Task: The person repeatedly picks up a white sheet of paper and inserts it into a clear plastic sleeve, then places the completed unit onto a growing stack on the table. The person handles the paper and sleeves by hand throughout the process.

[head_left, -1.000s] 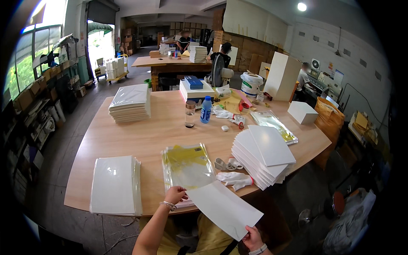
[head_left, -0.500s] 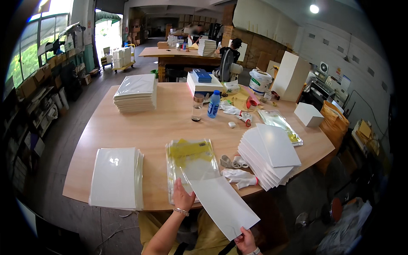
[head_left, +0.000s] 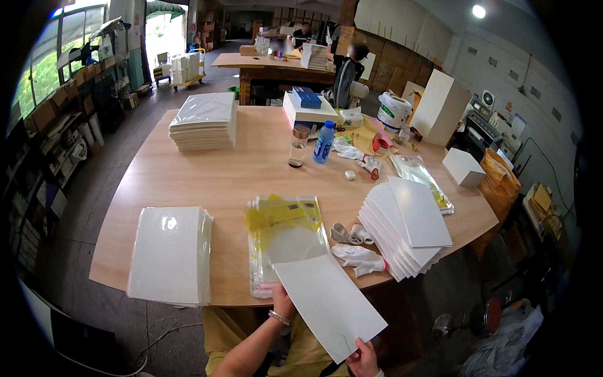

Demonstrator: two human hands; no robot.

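Note:
A white rectangular board (head_left: pixel 330 305) slants between my hands, its far end lying over a stack of clear plastic sleeves (head_left: pixel 289 245) with yellow patches. My right hand (head_left: pixel 362 359) is closed on the board's near right corner, thumb on top. Beside the board's left edge, my left hand (head_left: pixel 282 301) reaches to the near edge of the sleeves. Its fingers are partly hidden by the board and film, so their grip is unclear. To the right a fanned stack of white boards (head_left: pixel 408 229) lies beside white gloves (head_left: pixel 359 259).
Sleeved white boards (head_left: pixel 166 257) are stacked at the table's left, with another stack (head_left: pixel 202 122) behind. A glass jar (head_left: pixel 298 147) and blue bottle (head_left: pixel 323 143) stand mid-table. More sleeves (head_left: pixel 421 179) and a white box (head_left: pixel 463 168) are at right. Other people work farther back.
My left hand has moved nearer to me and partly beneath the board, to the sleeves' near edge. The board's far end has swung slightly left and lower. My right hand keeps its corner.

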